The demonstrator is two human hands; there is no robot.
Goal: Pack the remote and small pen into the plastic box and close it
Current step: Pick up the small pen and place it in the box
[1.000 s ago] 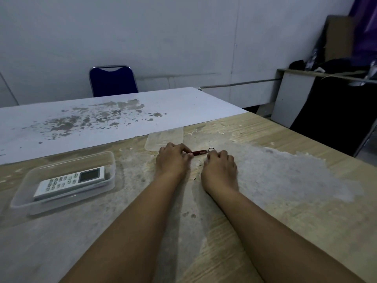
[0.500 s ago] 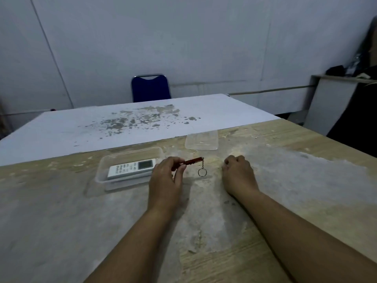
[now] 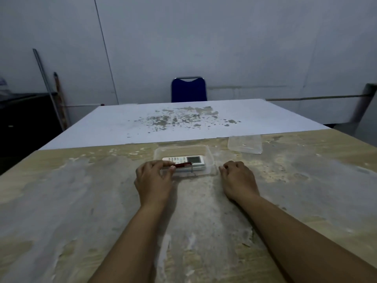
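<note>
Two bare hands rest forward on the worn tabletop (image 3: 81,201). No brand, label or legible writing can be made out anywhere; the keys and screen of the remote (image 3: 186,161) are too small and dim to read.

Left hand (image 3: 154,180): palm down, forearm extended from the near edge, fingers curled, pinching the near end of the pen (image 3: 182,165) between thumb and fingertips. The pen is red, lies roughly level, and points right over the open box (image 3: 210,158), above the near side of the remote. A thin chain or ring hangs from its right end, too faint to describe further.

Right hand (image 3: 237,178): palm down on the tabletop just right of the box, fingers curled loosely into a fist, holding nothing, apart from the box wall.

Box: clear plastic, uncovered, central on the tabletop. The remote lies flat inside it, white, screen toward the right.

Lid (image 3: 244,144): clear, lying flat on the tabletop to the far right of the box, apart from it.

Beyond: a white sheet (image 3: 142,119) with grey flaked patches, and a blue chair (image 3: 188,89) against the wall.
</note>
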